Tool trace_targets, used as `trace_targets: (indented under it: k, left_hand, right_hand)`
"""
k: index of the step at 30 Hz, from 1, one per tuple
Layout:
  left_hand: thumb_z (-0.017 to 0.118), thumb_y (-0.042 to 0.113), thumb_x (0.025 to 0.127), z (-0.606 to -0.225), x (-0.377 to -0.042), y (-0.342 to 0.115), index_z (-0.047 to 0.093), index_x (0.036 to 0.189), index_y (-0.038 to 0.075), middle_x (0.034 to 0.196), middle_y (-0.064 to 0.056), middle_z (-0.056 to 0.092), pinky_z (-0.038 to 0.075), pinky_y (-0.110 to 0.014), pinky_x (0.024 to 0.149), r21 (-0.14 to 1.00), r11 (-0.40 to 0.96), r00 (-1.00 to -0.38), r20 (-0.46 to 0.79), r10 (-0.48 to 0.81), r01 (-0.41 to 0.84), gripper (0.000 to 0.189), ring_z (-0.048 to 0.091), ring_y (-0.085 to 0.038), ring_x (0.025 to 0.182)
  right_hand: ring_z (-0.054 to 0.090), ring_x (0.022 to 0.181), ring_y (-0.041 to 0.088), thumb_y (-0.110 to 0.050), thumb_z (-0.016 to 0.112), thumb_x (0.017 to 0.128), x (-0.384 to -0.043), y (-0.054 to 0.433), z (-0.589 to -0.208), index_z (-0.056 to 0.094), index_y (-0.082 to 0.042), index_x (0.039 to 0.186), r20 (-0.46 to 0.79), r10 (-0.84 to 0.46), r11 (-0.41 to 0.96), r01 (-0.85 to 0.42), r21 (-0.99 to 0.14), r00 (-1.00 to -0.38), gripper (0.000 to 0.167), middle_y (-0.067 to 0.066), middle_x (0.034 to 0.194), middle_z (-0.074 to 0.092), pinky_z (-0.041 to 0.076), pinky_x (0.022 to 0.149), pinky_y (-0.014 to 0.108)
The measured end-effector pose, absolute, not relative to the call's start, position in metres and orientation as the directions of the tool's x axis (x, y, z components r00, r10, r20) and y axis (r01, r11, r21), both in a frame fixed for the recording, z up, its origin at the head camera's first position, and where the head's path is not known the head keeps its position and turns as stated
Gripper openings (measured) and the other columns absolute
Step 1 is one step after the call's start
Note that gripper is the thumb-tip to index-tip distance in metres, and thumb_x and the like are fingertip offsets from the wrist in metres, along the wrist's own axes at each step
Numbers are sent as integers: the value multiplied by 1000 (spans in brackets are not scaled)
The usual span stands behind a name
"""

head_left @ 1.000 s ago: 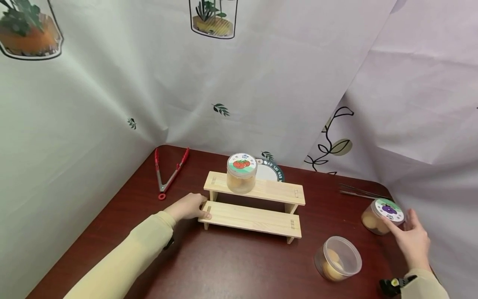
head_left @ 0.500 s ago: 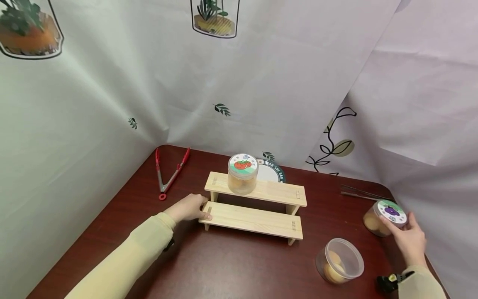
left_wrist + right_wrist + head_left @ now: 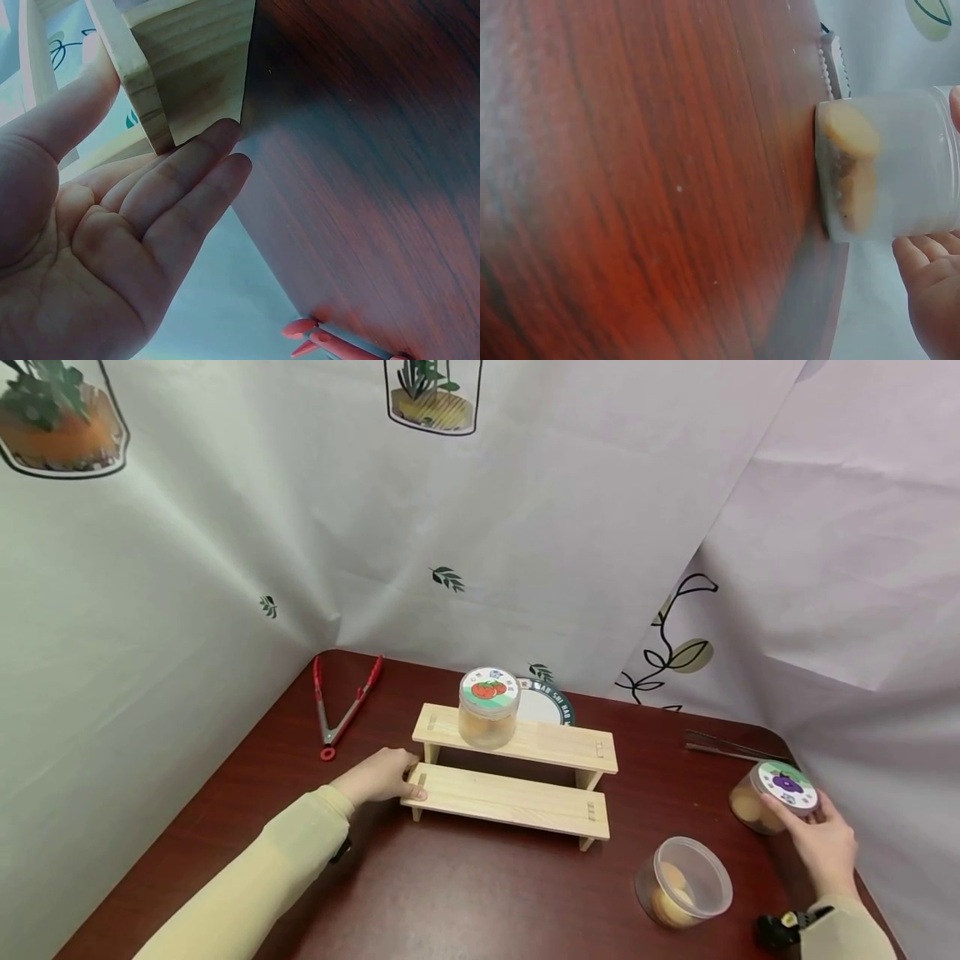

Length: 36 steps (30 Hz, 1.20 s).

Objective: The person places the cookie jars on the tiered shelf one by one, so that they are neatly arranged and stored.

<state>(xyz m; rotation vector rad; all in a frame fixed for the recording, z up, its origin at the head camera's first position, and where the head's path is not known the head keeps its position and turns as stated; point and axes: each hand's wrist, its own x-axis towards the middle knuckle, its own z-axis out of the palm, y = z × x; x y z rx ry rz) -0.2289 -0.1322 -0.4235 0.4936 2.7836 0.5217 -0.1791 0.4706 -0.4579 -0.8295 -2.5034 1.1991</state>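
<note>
Rack, wooden, two-tiered, at the middle of the worktop. Left hand at the left end of the lower tier: grip narrow, pinching the board between thumb and fingers. Grape jar, lidded, near the worktop's right edge. Right hand beside it: grip spread to jar width, holding it between thumb and fingers. Lidless jar, nearer the front (pale round pieces inside). Tomato jar, lidded, upright on the upper tier. Plate behind, partly hidden. Red tongs, splayed, left rear.
</note>
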Motion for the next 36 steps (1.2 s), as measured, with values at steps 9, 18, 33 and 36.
trace_targets:
  k: [9, 18, 33, 36]
  left_hand:
    - [78, 29, 77, -424, -226, -131, 58, 77, 10, 63, 2, 43, 33, -28, 59, 407, 870, -906, -189, 378, 278, 28, 42, -13, 62]
    - [78, 30, 77, -424, -228, -133, 59, 78, 10, 64, 2, 44, 34, -28, 60, 397, 878, -909, -197, 367, 268, 29, 43, -14, 63]
    - [78, 29, 77, -424, -229, -133, 58, 78, 9, 64, 1, 44, 33, -28, 58, 419, 868, -908, -194, 371, 265, 28, 42, -14, 62]
    - [78, 29, 77, -423, -228, -133, 58, 78, 9, 64, 2, 44, 34, -28, 58, 418, 868, -907, -194, 373, 268, 28, 42, -14, 62]
  right_hand:
    - [31, 136, 25, -45, 69, 82, -176, 470, -458, 26, -13, 150, -21, 606, 490, 394, -777, -795, 86, 14, 149, 29, 26, 94, 3]
    - [31, 136, 15, -44, 69, 83, -177, 462, -449, 24, -17, 150, -23, 584, 469, 360, -807, -812, 85, 11, 150, 28, 28, 89, 0]
    - [36, 129, -2, -40, 70, 84, -178, 422, -408, 28, -18, 149, 92, 475, 559, 219, -800, -875, 81, 12, 150, 31, 32, 79, -3]
    - [40, 120, -11, -37, 71, 84, -179, 414, -398, 30, -18, 149, 114, 457, 559, 185, -808, -882, 79, 8, 148, 36, 34, 75, -2]
